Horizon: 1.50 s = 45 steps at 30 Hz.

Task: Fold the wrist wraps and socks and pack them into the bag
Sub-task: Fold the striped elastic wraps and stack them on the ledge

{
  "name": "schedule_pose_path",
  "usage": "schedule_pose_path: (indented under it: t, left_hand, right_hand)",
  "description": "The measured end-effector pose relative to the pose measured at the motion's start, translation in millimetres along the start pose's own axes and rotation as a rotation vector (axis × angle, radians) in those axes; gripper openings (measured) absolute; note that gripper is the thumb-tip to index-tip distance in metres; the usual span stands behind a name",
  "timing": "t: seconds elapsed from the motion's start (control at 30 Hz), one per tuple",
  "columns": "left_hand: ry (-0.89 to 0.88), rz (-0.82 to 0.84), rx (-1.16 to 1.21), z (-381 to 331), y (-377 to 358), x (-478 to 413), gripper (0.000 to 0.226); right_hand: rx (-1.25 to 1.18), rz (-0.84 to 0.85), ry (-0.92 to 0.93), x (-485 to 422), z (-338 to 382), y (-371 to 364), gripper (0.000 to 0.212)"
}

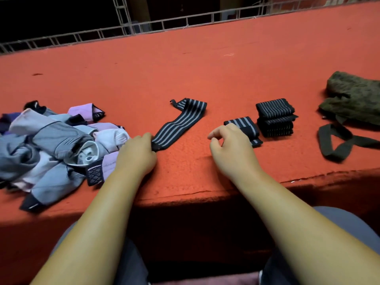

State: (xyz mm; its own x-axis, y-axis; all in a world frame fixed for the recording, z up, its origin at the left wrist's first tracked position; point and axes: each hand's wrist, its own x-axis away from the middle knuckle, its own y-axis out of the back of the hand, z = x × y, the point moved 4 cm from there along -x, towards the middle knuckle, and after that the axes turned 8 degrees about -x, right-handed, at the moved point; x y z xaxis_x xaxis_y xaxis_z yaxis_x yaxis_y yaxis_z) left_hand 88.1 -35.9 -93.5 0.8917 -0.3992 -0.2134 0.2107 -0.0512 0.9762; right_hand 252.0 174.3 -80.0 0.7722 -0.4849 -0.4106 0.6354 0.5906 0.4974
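On the red felt-covered bench (226, 68), near its front edge, the left hand (137, 155) grips the near end of a long black elastic wrist wrap with grey stripes (178, 124), fingers curled round the fabric. The wrap lies unrolled and flat, running away from the hand and to the right, its far end bent over with a small thumb loop sticking out to the left.

The right hand (230, 149) hangs just above the bench with its fingers loosely curled and nothing between them. Just beyond it lies a folded black-and-grey striped wrist wrap (244, 125), partly hidden by the knuckles; whether the hand touches it cannot be told. Just to the right of that one stands a stack of folded black striped wrist wraps (275, 118), one bundle on another.

At the far right of the bench sits an olive camouflage fabric bag (353, 97), crumpled, its dark webbing strap (337, 142) looped on the felt in front of it, well apart from the stack.

At the left lies a loose pile of grey, white, lilac and dark socks (55, 140), unfolded and tangled, reaching right up to the left wrist.

A pale metal railing (164, 23) runs along the far side of the bench. Below the forearms, grey trousers (339, 223) show at the bottom.
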Motion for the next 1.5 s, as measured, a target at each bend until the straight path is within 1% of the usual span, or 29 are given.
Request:
schedule_pose_path:
  t: [0.1, 0.17, 0.27, 0.3, 0.37, 0.47, 0.57, 0.67, 0.77, 0.87, 0.93, 1.0, 1.07, 1.1, 1.13, 1.17, 1.2, 1.23, 1.27, 1.3, 1.33, 1.37, 1.4, 1.43, 1.47, 1.5]
  left_hand:
    - [-0.009, -0.152, 0.158, 4, -2, -3, 0.023]
    - [-0.037, -0.207, 0.26, 5, -2, -5, 0.016]
    - [-0.138, -0.271, 0.428, 1, 9, -2, 0.007]
    - [-0.174, -0.29, 0.473, -1, 15, 1, 0.006]
    - [-0.233, -0.298, 0.563, -6, 27, 11, 0.011]
    - [-0.308, -0.253, 0.707, -13, 43, 31, 0.01]
    - [-0.37, -0.182, 0.793, -13, 53, 48, 0.018]
    - [-0.451, -0.116, 0.739, -10, 58, 61, 0.026]
    - [-0.504, -0.079, 0.645, -7, 63, 72, 0.027]
    - [-0.584, -0.067, 0.605, -2, 74, 84, 0.027]
    - [-0.645, -0.096, 0.604, 0, 84, 93, 0.025]
    - [-0.688, -0.141, 0.622, 3, 94, 101, 0.024]
    - [-0.671, -0.216, 0.629, 10, 101, 105, 0.021]
    - [-0.633, -0.265, 0.621, 16, 104, 105, 0.02]
    - [-0.581, -0.307, 0.619, 22, 106, 104, 0.017]
    - [-0.524, -0.327, 0.638, 28, 106, 104, 0.016]
    - [-0.469, -0.312, 0.691, 34, 105, 104, 0.015]
    - [-0.412, -0.264, 0.803, 38, 103, 104, 0.017]
    - [-0.35, -0.187, 0.974, 40, 102, 105, 0.021]
    - [-0.289, -0.101, 1.149, 40, 98, 107, 0.028]
    - [-0.236, -0.045, 1.268, 40, 96, 108, 0.038]
    - [-0.204, -0.011, 1.329, 39, 95, 109, 0.048]
    - [-0.189, 0.025, 1.342, 37, 94, 110, 0.056]
    - [-0.2, 0.07, 1.346, 32, 94, 111, 0.058]
    - [-0.219, 0.111, 1.338, 27, 95, 112, 0.052]
    - [-0.24, 0.144, 1.336, 22, 97, 113, 0.041]
  right_hand:
    - [-0.006, 0.06, 0.018, 0, 6, -17, 0.017]
    - [-0.003, 0.078, 0.037, -1, 6, -26, 0.017]
    - [-0.017, 0.094, 0.079, -4, 4, -36, 0.018]
    - [-0.026, 0.113, 0.102, -4, 5, -40, 0.021]
    - [-0.042, 0.179, 0.15, -5, 6, -46, 0.039]
    - [-0.014, 0.312, 0.186, -3, 9, -54, 0.07]
    - [0.029, 0.42, 0.195, -2, 12, -51, 0.087]
    - [-0.008, 0.513, 0.217, 1, 21, -43, 0.096]
    - [-0.2, 0.583, 0.135, 9, 36, -34, 0.1]
    - [-0.294, 0.658, 0.091, 16, 49, -31, 0.098]
    - [-0.296, 0.743, 0.102, 21, 58, -30, 0.09]
    - [-0.273, 0.787, 0.106, 26, 66, -29, 0.074]
    - [-0.226, 0.752, 0.141, 27, 70, -29, 0.044]
    - [-0.2, 0.719, 0.176, 27, 73, -29, 0.028]
    - [-0.185, 0.688, 0.205, 27, 77, -28, 0.022]
    - [-0.178, 0.648, 0.237, 26, 81, -26, 0.027]
    - [-0.173, 0.604, 0.27, 26, 86, -24, 0.032]
    - [-0.166, 0.543, 0.291, 26, 93, -20, 0.034]
    - [-0.161, 0.47, 0.301, 26, 98, -15, 0.032]
    - [-0.17, 0.402, 0.292, 26, 103, -12, 0.029]
    - [-0.208, 0.346, 0.273, 27, 108, -11, 0.026]
    - [-0.26, 0.304, 0.252, 27, 113, -10, 0.023]
    - [-0.298, 0.268, 0.231, 26, 119, -9, 0.02]
    - [-0.314, 0.233, 0.21, 24, 124, -7, 0.02]
    - [-0.316, 0.206, 0.192, 21, 131, -4, 0.022]
    - [-0.323, 0.192, 0.173, 18, 136, -2, 0.026]
